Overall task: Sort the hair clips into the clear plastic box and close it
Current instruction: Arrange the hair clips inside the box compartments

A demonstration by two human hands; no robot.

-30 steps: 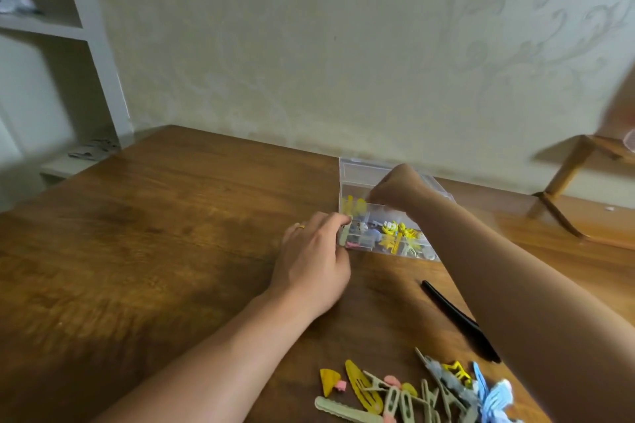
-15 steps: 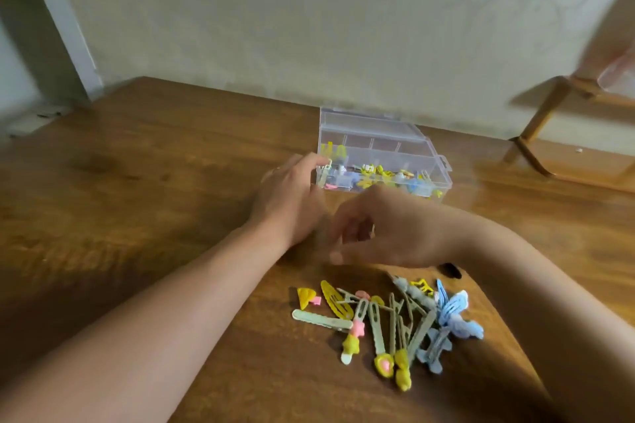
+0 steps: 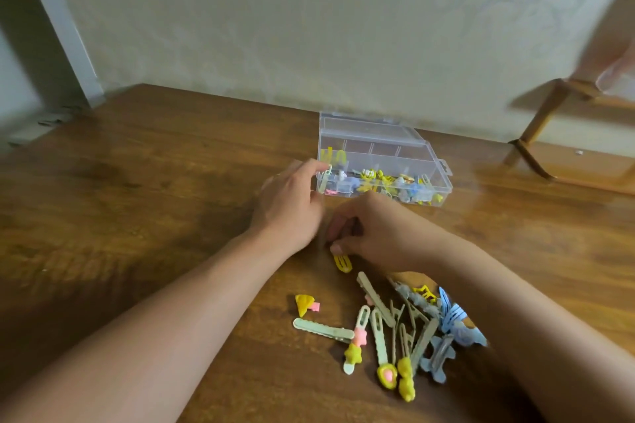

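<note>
The clear plastic box [image 3: 405, 144] stands open near the wall, its front compartments full of small clips. My left hand [image 3: 292, 206] rests on the table with its fingertips touching the box's front left corner. Just right of it, my right hand [image 3: 374, 233] is curled, thumb and fingers pinched on the top of a yellow snap clip [image 3: 343, 263] that hangs below them. A heap of loose hair clips [image 3: 402, 330] in beige, yellow and blue lies in front of me, with a yellow-and-pink clip [image 3: 305, 304] and a serrated beige clip [image 3: 323, 329] off to its left.
The brown wooden table [image 3: 154, 189] stretches wide to the left. A white shelf unit [image 3: 44, 31] stands at the far left, and a wooden stand [image 3: 546, 124] at the right by the wall.
My right hand came back from the box to the pile and picked up the yellow snap clip. The view tilted down, showing more of the pile. My left hand stayed at the box.
</note>
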